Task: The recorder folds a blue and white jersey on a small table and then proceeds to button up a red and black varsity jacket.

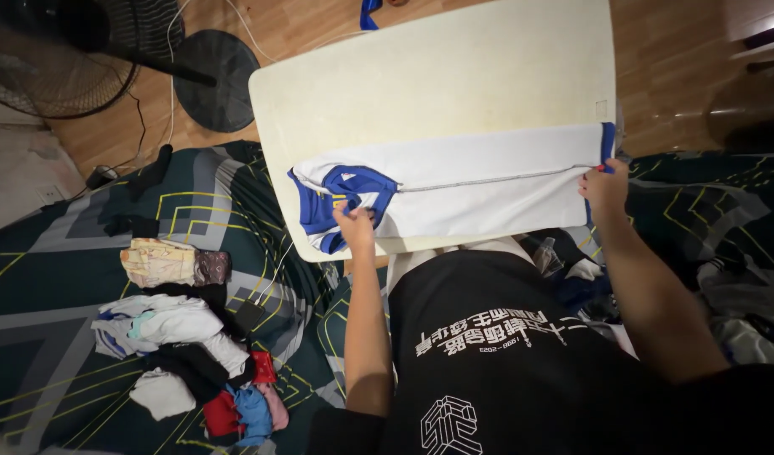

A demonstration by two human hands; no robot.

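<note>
- One white garment [480,190] with blue trim, folded into a long band, lies across the near edge of a cream-coloured bench [437,76]; a thin seam or zip line runs along its length
- Blue collar and sleeve parts of the garment are bunched at its left end, and a narrow blue hem shows at its right end
- Left hand [354,226]: fingers closed in a pinch on the blue-and-white fabric at the garment's left end
- Right hand [604,187]: fingers closed on the garment's right end, just beside the blue hem at the bench edge
- Both forearms reach forward from a black printed shirt [488,362] worn by the person, seen at the bottom of the view
- One bed cover [58,278], dark green with grey and yellow line pattern, spreads to the left and right of the bench
- Several folded and loose clothes [185,337] lie in a pile on the cover at left: a pale patterned piece on top, white and black pieces in the middle, red, blue and pink pieces nearest the person
- More crumpled clothes [572,270] sit between the bench and the person's right arm
- One standing fan [84,50] with a round black base rests on the wooden floor [682,59] at upper left, well apart from the hands
- One white cable [273,274] trails down from the bench edge onto the cover
</note>
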